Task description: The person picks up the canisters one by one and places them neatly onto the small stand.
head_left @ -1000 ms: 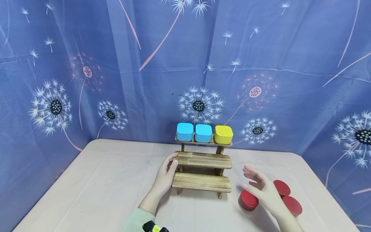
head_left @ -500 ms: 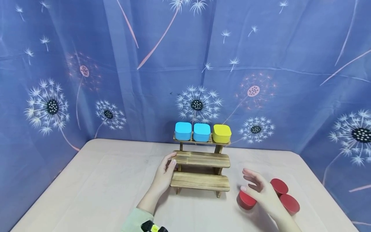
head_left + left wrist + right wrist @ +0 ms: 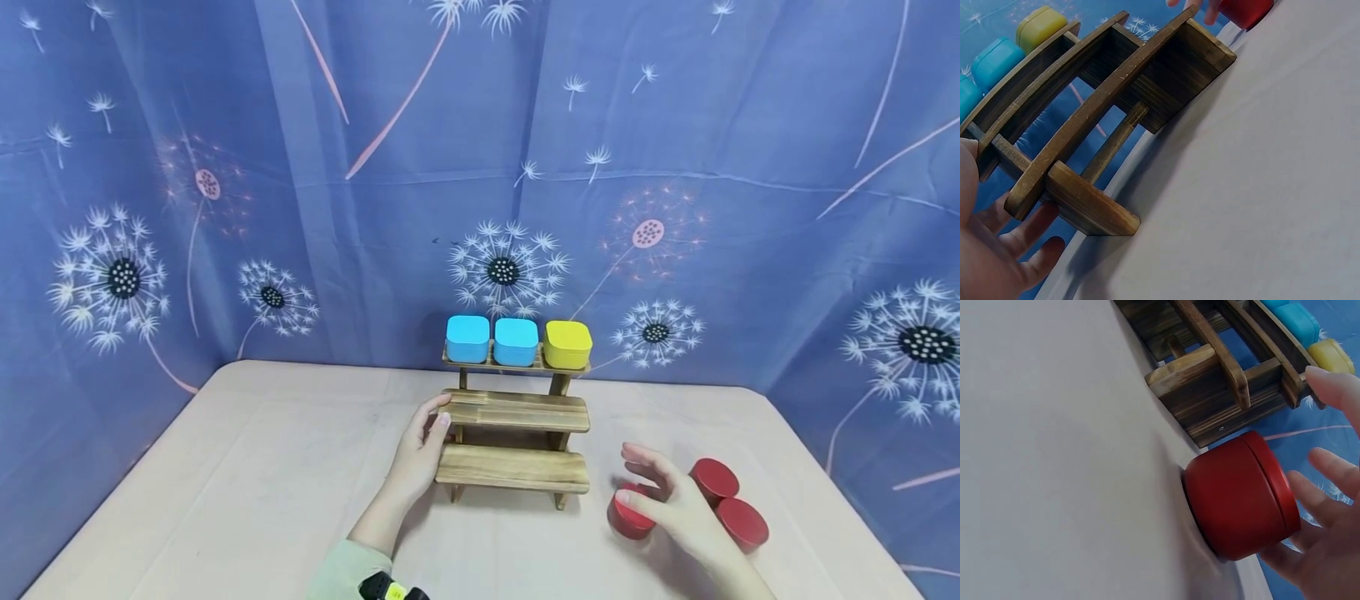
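Right now my left hand (image 3: 417,454) rests with relaxed fingers against the end of the rough, dark-grained wooden rack (image 3: 513,433), while my right hand (image 3: 671,502) hovers spread over a smooth round red tin (image 3: 628,515) on the matte table (image 3: 247,492), gripping nothing.

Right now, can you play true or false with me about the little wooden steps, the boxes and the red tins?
1. The top step of the three-step wooden rack holds two blue square boxes and one yellow square box. True.
2. Three round red tins stand on the beige table. True.
3. The left hand holds a tin. False: it rests against the rack's left end.
4. The right hand is clenched in a fist. False: its fingers are spread over a tin.
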A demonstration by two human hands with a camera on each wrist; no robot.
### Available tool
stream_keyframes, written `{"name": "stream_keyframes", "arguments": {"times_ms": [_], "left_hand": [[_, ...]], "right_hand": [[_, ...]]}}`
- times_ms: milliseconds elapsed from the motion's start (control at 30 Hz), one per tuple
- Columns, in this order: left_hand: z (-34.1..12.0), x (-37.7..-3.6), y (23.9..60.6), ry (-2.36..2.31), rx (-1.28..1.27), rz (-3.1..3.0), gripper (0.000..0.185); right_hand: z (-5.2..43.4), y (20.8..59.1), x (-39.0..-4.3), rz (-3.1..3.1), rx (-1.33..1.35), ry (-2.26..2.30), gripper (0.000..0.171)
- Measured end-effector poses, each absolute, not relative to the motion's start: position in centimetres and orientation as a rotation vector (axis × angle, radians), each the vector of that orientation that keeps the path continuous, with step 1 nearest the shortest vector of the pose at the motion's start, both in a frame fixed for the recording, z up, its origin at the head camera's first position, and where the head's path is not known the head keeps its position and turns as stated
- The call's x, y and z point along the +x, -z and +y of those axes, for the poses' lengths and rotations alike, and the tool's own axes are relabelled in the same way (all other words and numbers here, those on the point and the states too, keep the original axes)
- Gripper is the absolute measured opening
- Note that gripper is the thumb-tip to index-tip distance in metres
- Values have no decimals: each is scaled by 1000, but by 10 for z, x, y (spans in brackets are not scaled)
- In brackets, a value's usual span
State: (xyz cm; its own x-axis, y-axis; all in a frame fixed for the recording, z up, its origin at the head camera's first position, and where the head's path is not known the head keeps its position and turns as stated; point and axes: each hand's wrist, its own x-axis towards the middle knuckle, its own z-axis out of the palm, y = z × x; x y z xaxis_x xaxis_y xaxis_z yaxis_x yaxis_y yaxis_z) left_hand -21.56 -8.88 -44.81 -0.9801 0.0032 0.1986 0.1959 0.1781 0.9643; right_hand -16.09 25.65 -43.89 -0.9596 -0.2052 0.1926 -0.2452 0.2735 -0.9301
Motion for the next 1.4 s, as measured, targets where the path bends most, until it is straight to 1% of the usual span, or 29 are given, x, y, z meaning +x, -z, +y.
{"name": "stream_keyframes", "arguments": {"times_ms": [633,967,1100,1300,1400], "left_hand": [[-89,-215,448,1908,-197,-2306,38],[-89,-216,448,1895,-190,-2319,38],[-89,-216,448,1908,-184,-2314,39],[-89,-215,448,1913,-198,-2306,40],[-89,-215,448,1917,-199,-2301,39]], "right_hand": [[270,449,-162,-2658,560,-1728,59],[274,449,-161,-2769,534,-1681,60],[276,450,-162,-2799,516,-1729,61],[278,452,-163,-2760,580,-1687,60],[279,453,-163,-2773,553,-1689,61]]}}
